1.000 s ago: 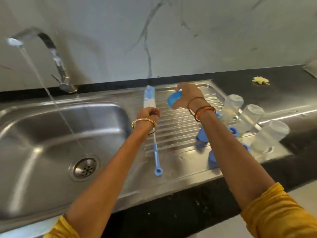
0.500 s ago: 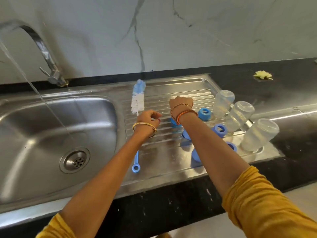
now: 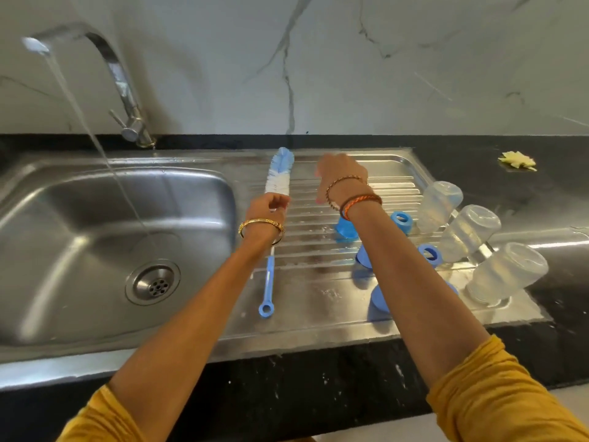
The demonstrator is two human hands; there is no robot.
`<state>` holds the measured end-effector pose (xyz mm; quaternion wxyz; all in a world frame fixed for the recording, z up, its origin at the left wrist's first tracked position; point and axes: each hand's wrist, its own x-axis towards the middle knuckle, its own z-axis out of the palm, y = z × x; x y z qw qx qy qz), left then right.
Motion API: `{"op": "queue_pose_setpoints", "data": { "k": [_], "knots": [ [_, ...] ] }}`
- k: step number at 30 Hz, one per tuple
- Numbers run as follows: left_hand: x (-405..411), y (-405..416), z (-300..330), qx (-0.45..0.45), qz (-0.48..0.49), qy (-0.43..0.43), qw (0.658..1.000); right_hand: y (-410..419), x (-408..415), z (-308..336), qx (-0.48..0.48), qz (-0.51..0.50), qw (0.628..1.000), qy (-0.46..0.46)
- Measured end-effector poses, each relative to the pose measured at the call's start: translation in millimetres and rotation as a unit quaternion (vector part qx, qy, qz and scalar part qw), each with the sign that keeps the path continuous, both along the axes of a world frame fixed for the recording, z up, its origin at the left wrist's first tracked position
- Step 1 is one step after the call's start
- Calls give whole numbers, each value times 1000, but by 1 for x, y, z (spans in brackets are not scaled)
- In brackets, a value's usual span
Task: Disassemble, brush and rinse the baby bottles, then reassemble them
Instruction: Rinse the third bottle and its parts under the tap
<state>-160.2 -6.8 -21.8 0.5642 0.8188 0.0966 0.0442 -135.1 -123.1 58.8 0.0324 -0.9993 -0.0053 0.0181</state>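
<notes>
**A:** Item one, the bottle brush [image 3: 279, 177]?

**B:** Held in the left hand [image 3: 267, 208], fingers curled round the wire stem just below the bristles. Bristle head points away toward the wall, looped blue handle end hangs near the front of the drainboard [image 3: 318, 307]. Judged: kept in hand because more brushing or rinsing of the brush is expected.

**A:** Item two, the right hand [image 3: 342, 177]?

**B:** Raised over the ribbed part of the drainboard, blurred. Nothing visible in it; fingers seem loosely spread, though the blur leaves that uncertain. The two hands are apart, neither touching the other.

**A:** Item three, bottle bodies?

**B:** Three clear bottles [image 3: 468, 232], mouth-down and tilted, in a row along the right edge of the drainboard. Judged: leaned that way so water runs out onto the steel.

**A:** Item four, small parts?

**B:** Blue collar rings [image 3: 402, 221], two plainly seen near the bottles, a third barely showing. Blue caps [image 3: 345, 229], three, partly hidden under the right forearm, one on the ribs and two nearer the front. Laid separately, so disassembly looks done; reassembly not yet begun.

**A:** Item five, fixtures?

**B:** Tap [image 3: 114, 78] running, stream falling into the sink basin [image 3: 197, 193], well left of the parts. Judged: left on for rinsing. A yellow scrap [image 3: 517, 160] lies on the black counter, far right.
</notes>
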Motion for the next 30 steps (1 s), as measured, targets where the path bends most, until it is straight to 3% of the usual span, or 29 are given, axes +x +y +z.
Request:
{"op": "queue_pose_setpoints", "data": {
  "k": [4,10,14,18,30],
  "knots": [
    [3,46,0,-51,85,3,995,50,8,10,171,68,983,5],
    [5,152,-14,-158,188,34,969,162,24,-28,300,129,944,45],
    [9,209,-19,-285,240,85,924,228,28,-68,378,79,918,93],
    [17,257,-27,-349,227,124,901,280,33,-95,504,-36,848,158],
    [58,300,-62,-352,186,206,894,314,68,-131,485,-113,855,146]
  ]
}}
